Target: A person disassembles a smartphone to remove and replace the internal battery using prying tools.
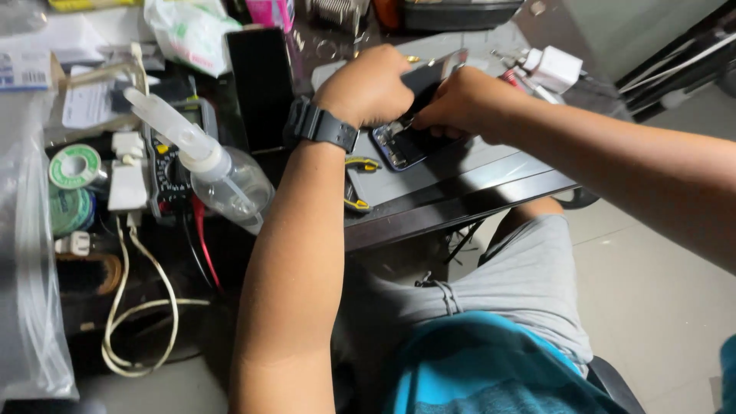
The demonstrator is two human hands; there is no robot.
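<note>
Grey mat (429, 180): both hands on glossy phone (406, 146).

White-blue carton (27, 70) far left edge; white plastic bag (188, 31) top centre; dark phone screen (429, 80) between hands.

Both hands crowd over the phone (405, 142) on the grey mat (452, 172); left hand (368, 88) and right hand (460, 100) are touching, no gap between them. Pliers (359, 184) lie just beside the phone, at the left forearm. Left of the arm: squeeze bottle (218, 169), multimeter (170, 165), solder spools (75, 167) and cables (138, 307), closely packed. Behind the hands: a black slab (263, 88) upright, and a white charger (553, 69) to the right. Free strip: the mat's near right part, along the table edge (460, 211).
</note>
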